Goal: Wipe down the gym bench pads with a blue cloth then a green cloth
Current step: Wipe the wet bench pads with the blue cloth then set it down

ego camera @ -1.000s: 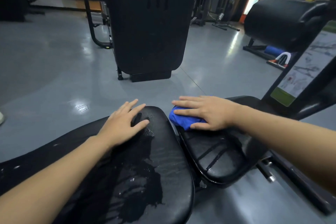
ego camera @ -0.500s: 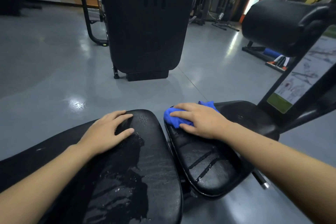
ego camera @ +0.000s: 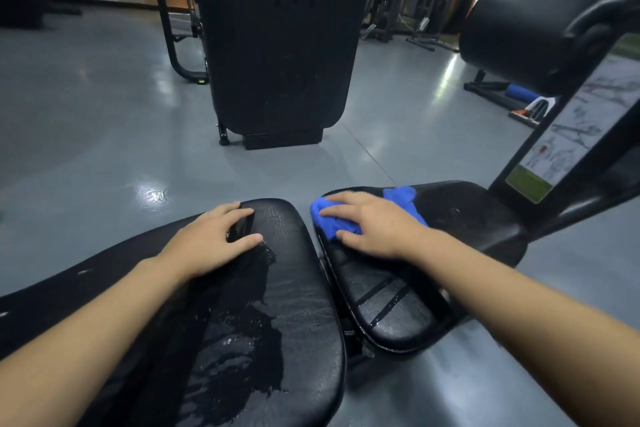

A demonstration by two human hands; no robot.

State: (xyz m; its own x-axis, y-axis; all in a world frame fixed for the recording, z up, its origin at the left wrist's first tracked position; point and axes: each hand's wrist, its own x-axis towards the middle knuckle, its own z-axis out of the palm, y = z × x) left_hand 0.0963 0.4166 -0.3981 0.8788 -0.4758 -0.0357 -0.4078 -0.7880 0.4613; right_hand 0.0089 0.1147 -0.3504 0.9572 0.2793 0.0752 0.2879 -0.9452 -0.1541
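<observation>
the right hand (ego camera: 372,224) lies flat on the blue cloth (ego camera: 332,218), fingers straight and spread, pressing it down onto the seat pad (ego camera: 460,218). nothing is pinched or curled here, it is an open palm doing the work. the cloth sits bunched at the seat pad's far left corner, with a tail of it showing beyond the knuckles toward the pad's far edge. a second ago that hand and cloth were nearer the person on the same pad; now they have slid up and away along it, so the stroke is travelling outward across the seat pad.

left of the seat pad, across a narrow gap, the long bench pad (ego camera: 277,305) carries the left hand (ego camera: 213,239), open and resting, fingers spread near its far end. that hand has barely shifted; it looks like a brace while the other wipes.

wet streaks show on the seat pad's near half and a dark wet patch runs down the long bench pad, so both look like they have seen the cloth. judging by that, the blue pass is well along. no green cloth is in view.

beyond the seat pad stands a tall black upright pad (ego camera: 277,45) on the grey floor (ego camera: 86,114), and a roller pad (ego camera: 512,35) rises to its right.
</observation>
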